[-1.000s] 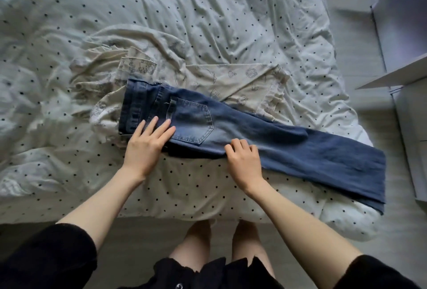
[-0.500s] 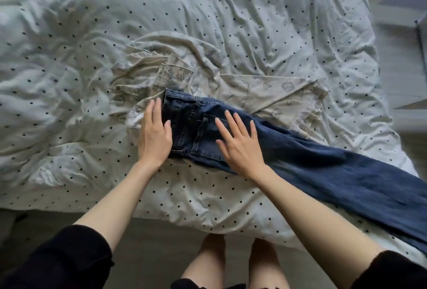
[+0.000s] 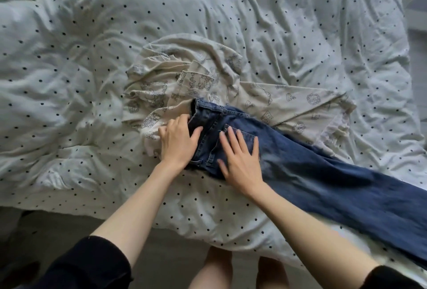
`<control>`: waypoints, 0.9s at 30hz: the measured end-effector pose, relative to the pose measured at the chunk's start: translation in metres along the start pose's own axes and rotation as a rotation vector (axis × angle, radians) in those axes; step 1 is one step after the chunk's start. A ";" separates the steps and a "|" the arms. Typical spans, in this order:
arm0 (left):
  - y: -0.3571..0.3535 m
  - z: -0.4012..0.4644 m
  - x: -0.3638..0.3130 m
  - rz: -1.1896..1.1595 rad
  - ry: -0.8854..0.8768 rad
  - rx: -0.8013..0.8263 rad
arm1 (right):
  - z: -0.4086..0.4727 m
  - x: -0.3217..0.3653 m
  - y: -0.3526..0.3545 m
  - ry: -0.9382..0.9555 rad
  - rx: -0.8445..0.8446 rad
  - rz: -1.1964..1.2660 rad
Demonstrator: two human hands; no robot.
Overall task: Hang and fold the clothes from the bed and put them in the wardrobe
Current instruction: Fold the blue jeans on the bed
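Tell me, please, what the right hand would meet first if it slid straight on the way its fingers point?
The right hand lies flat on the blue denim jeans, fingers pointing up the bed. It would likely cross the waistband, then meet the cream printed garment beyond.

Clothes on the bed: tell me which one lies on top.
The blue jeans lie on top, overlapping the cream printed garment, which is spread directly on the dotted duvet.

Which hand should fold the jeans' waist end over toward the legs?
Probably left. The left hand is already at the waistband of the jeans, fingers curled at its edge; the right hand lies flat, pinning the denim.
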State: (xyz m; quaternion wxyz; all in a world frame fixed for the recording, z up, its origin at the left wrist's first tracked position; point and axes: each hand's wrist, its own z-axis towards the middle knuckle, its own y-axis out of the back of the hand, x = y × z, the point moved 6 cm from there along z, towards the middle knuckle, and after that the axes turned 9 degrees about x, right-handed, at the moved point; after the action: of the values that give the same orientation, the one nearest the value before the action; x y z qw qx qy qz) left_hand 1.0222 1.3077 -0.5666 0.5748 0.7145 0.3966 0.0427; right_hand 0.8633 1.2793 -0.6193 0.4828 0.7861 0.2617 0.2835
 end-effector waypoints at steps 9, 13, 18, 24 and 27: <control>-0.004 0.003 -0.003 0.123 0.146 0.189 | 0.011 -0.010 -0.009 0.068 0.218 -0.010; 0.007 -0.009 -0.024 0.051 0.108 0.242 | -0.015 -0.033 0.013 0.082 0.142 0.112; 0.001 -0.028 -0.103 0.064 -0.050 0.334 | -0.074 -0.090 0.044 -0.096 -0.069 0.634; -0.070 -0.071 -0.197 0.012 -0.258 0.423 | -0.130 -0.169 0.030 -0.572 -0.160 1.540; -0.129 -0.094 -0.212 0.204 -0.388 0.645 | -0.147 -0.184 0.021 -0.633 -0.188 1.740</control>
State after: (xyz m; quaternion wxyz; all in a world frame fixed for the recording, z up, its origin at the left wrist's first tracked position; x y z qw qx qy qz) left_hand 0.7624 1.2538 -0.5613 0.3777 0.8891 0.2006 -0.1634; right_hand 0.6349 1.2348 -0.5813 0.2109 0.7041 -0.5878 0.3381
